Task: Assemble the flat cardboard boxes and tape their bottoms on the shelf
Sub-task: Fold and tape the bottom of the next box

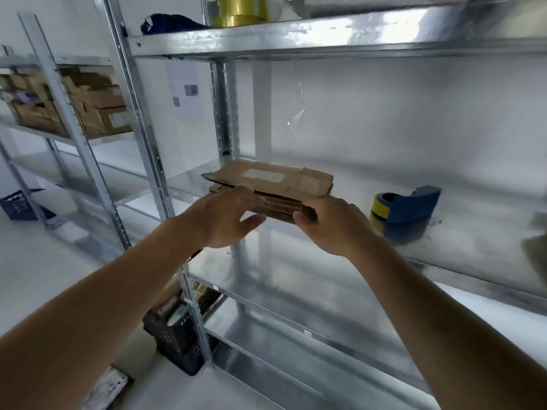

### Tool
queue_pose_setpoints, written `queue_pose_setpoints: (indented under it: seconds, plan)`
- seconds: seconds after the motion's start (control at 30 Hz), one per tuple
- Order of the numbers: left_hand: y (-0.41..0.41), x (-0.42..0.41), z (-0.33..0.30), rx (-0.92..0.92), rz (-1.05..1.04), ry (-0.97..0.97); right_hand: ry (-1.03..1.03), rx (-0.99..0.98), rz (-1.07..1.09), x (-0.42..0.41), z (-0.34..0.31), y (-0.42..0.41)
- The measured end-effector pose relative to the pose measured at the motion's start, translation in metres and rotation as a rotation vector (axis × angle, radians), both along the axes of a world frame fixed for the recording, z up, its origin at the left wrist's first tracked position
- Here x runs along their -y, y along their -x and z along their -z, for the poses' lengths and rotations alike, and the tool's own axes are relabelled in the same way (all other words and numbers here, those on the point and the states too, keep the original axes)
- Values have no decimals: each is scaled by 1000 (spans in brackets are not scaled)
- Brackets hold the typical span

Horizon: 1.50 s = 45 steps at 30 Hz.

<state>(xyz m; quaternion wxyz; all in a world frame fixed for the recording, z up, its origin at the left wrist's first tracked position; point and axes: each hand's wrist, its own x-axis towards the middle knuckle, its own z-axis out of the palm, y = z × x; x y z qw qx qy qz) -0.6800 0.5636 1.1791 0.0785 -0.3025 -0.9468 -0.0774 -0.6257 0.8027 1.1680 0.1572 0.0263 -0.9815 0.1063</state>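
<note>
A stack of flat brown cardboard boxes (272,179) lies on the middle metal shelf (461,232), its top piece bearing a pale label. My left hand (225,217) reaches the stack's front left edge, fingers over the top and thumb spread below. At the front right corner, my right hand (331,223) grips the stack, thumb against its front edge. A blue tape dispenser (407,204) with a yellow roll sits on the same shelf, to the right of the stack.
Yellow tape rolls (241,11) and a dark blue cloth (171,23) sit on the upper shelf. A neighbouring rack at left holds cardboard boxes (88,99). A black crate (177,335) stands on the floor by the shelf post; a blue crate (17,204) stands far left.
</note>
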Motion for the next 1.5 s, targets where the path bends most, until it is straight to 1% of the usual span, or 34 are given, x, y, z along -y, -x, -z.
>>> queue_pose_setpoints:
  seconds: [0.27,0.4,0.6,0.67,0.8,0.9,1.0,1.07,1.2,1.33,1.5]
  plan:
    - [114,6,8,-4,79,-33,-31,-20,62,6,12,104]
    - [177,2,14,-19,17,38,4,4,134,-6,21,166]
    - [256,-2,21,55,5,153,118,112,268,-9,28,228]
    - [278,2,23,94,-24,162,146,144,324,-10,30,241]
    - [308,7,26,152,-30,158,155,228,473,-8,35,260]
    - [323,11,28,208,16,112,170,292,612,1,36,269]
    - [334,16,27,236,77,75,181,300,711,10,35,272]
    - [338,18,23,223,118,64,190,275,749,18,33,269]
    - [341,26,16,201,175,10,275,193,806,35,32,261]
    - [347,38,16,215,176,-40,344,87,844,54,27,245]
    - [350,46,14,215,166,-194,455,-37,836,64,21,226]
